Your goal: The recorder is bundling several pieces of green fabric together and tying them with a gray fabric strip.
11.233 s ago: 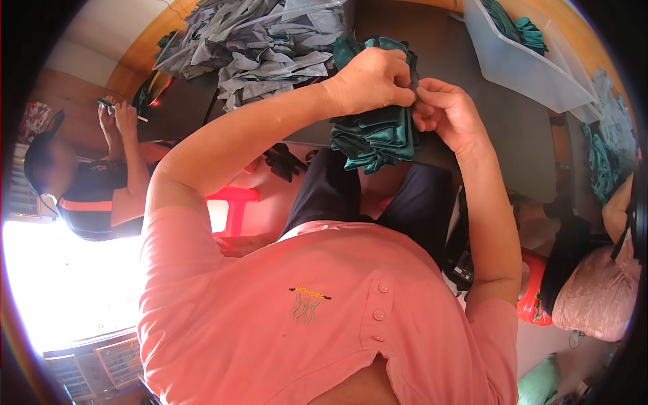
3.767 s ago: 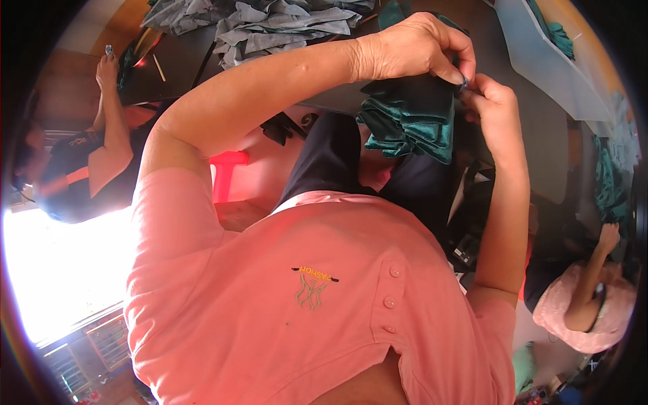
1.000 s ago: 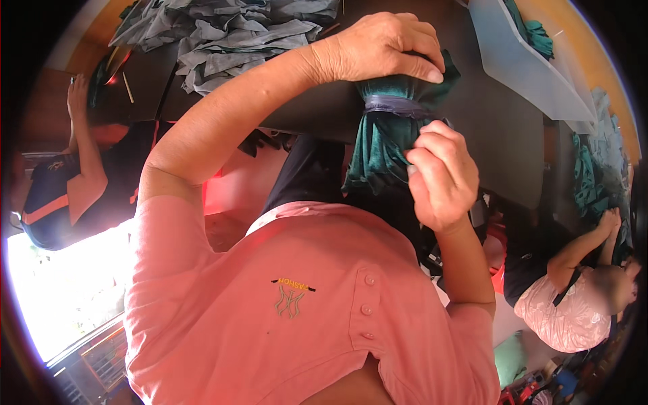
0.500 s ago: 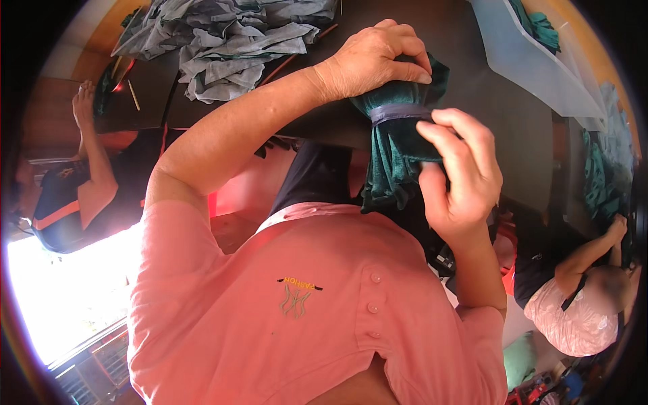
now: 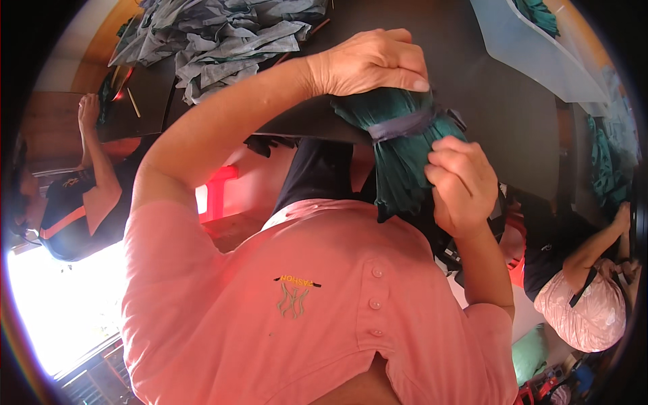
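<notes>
A bundle of dark green velvety cloth (image 5: pixel 403 174) hangs at the dark table's near edge, cinched round its middle by a greyish-purple strip (image 5: pixel 403 125). My left hand (image 5: pixel 378 62) is closed over the bundle's upper end, its thumb pressed on the cloth above the strip. Below the strip, my right hand (image 5: pixel 464 181) has its fingers curled in against the bundle's right side and pinches the green cloth there. The cloth's lower end fans out in folds. What lies under my left palm is hidden.
A heap of grey cloth pieces (image 5: pixel 229 40) lies on the table (image 5: pixel 499 88) at the far left. At the far right stands a translucent bin (image 5: pixel 533 57) with green cloth inside. Co-workers sit at the left (image 5: pixel 84 185) and right (image 5: pixel 584 297), the right one beside more green cloth (image 5: pixel 607 165).
My right hand's fingers, spread apart before, have curled in and moved down along the bundle's side. The bundle has tilted, its strip now slanting up to the right. My left hand keeps its grip.
</notes>
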`<state>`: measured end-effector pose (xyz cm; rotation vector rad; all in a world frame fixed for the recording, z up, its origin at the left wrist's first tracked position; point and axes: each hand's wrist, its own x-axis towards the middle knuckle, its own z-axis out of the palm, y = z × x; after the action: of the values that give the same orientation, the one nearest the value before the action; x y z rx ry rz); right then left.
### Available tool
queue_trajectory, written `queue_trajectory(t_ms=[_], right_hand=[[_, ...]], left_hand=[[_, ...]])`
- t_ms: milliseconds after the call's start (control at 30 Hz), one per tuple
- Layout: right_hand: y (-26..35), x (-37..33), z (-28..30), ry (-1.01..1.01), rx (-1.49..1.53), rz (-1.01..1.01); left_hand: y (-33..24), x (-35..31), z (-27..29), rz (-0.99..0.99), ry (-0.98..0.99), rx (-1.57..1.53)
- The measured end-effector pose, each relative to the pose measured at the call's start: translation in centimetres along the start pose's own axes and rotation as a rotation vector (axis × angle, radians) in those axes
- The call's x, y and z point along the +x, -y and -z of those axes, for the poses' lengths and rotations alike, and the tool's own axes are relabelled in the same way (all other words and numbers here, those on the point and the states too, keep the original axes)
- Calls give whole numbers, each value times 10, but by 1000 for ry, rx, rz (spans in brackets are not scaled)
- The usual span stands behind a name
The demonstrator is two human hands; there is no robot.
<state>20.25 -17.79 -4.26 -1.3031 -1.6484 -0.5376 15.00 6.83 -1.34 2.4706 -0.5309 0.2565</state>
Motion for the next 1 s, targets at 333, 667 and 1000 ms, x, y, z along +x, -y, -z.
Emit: queue_trajectory(t_ms=[333,667,1000], right_hand=[[-4,-31,18,-97,218,-301],[7,-19,46,95,14,-134],[37,35,14,521,-558,-281]], left_hand=[[-20,-25,-7,34,-147,-82],[-85,-36,15,-170,100,596],[-32,-6,19,61,150,148]])
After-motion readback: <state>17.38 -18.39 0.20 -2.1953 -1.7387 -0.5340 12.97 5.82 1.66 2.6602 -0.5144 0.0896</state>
